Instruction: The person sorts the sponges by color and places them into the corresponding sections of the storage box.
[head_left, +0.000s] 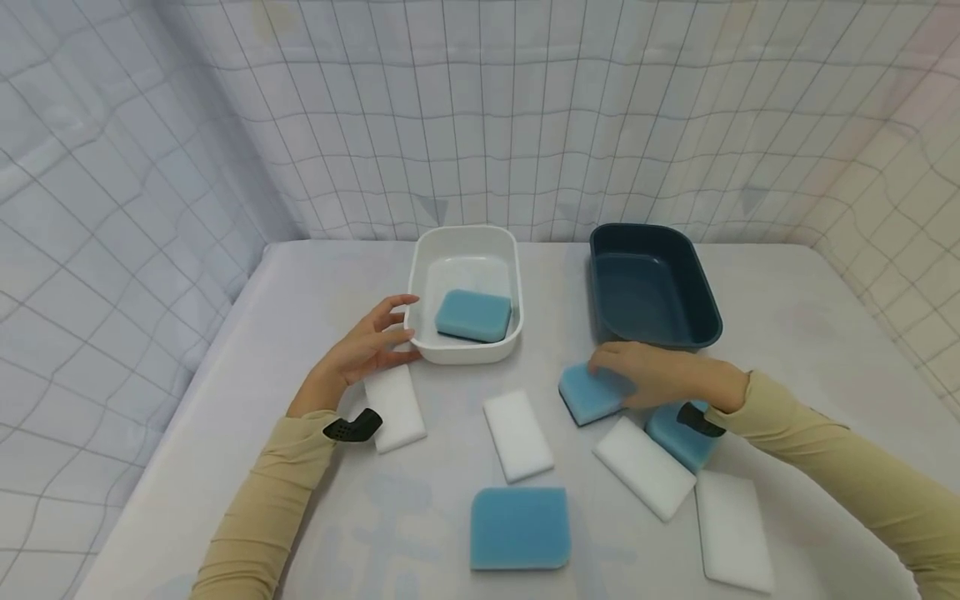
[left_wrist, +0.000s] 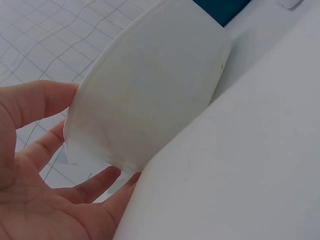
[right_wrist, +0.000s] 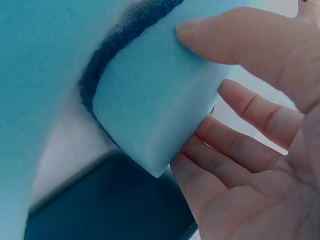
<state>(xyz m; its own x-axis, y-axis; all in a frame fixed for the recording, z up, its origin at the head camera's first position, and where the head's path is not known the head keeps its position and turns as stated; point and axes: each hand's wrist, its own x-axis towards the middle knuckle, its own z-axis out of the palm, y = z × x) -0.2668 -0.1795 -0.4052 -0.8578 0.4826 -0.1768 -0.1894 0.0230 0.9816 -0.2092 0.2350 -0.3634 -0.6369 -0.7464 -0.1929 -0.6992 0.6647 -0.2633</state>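
Observation:
My left hand (head_left: 369,346) rests against the left side of a white plastic tub (head_left: 465,354), its fingers spread. In the left wrist view the thumb and fingertips touch the outer wall. Inside that tub lies a blue sponge (head_left: 474,315) with a dark underside. My right hand (head_left: 654,372) grips another blue sponge (head_left: 588,393) just in front of the dark blue tub (head_left: 693,343). The right wrist view shows the thumb on this sponge (right_wrist: 155,95) and the fingers along its other side. Whether it touches the table cannot be told.
Under the right wrist lies a blue sponge (head_left: 682,437); another blue sponge (head_left: 520,529) is at the front. White sponges lie around: one by the left wrist (head_left: 397,408), a middle white sponge (head_left: 519,435), and two white sponges (head_left: 647,468) at right. A gridded curtain (head_left: 480,125) hangs behind.

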